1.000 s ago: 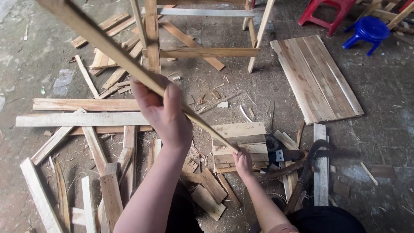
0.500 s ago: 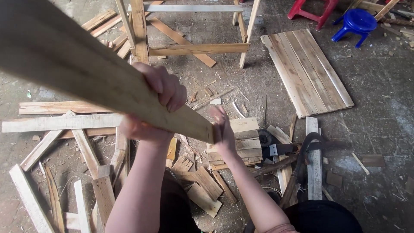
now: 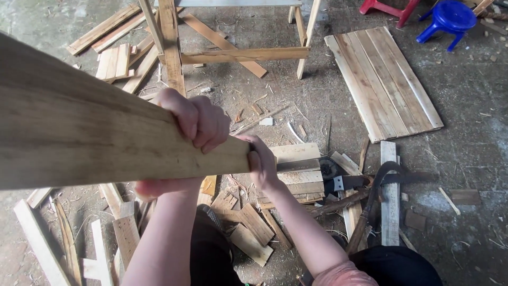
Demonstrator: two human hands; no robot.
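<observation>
Two hands hold one long wooden plank (image 3: pixel 95 143), raised close to the head camera so that it fills the left half of the view. The left hand (image 3: pixel 198 122) wraps over its top edge near the right end, fingers curled down the near face and thumb underneath. The right hand (image 3: pixel 262 161) is closed around the very end of the board, where the wood stops just above a short stack of cut boards (image 3: pixel 296 169) on the floor.

Its long axis runs from the upper left, out of frame, down to the right, dropping slightly toward the end held by the right hand. The broad face is turned toward the camera and the thin edge is uppermost.

Judging by its look, the plank is rough-sawn, dry and stiff, so it should not sag or slip, though splinters are likely along the edges. It is probably moderately light for its length, but with both hands at one end the far part will lever hard; a grip nearer the middle would balance it better.

Scattered around on the concrete floor (image 3: pixel 465 106) lie offcuts, a panel of joined slats (image 3: pixel 383 79), a wooden trestle frame (image 3: pixel 233 53) and a blue stool (image 3: pixel 450 18).
</observation>
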